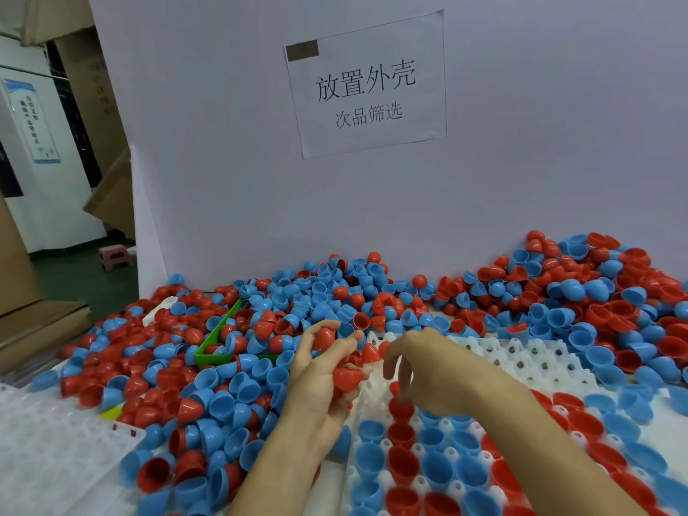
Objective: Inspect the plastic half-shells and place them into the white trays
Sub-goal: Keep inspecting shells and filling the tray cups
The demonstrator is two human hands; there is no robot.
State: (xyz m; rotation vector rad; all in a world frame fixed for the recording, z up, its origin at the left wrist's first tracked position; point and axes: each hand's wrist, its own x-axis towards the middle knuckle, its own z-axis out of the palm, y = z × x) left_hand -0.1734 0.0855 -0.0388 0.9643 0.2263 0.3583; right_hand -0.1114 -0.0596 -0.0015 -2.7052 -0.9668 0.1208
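Head view is showing the white tray filling at lower right, the right hand pinching a red shell that wants seating rim-up in a free cup, the left hand gripping several red half-shells, the loose pile lying behind.

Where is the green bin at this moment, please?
In the head view, the green bin sits left of centre, half buried in the pile of half-shells, just left of the left hand and behind the near-left white tray.
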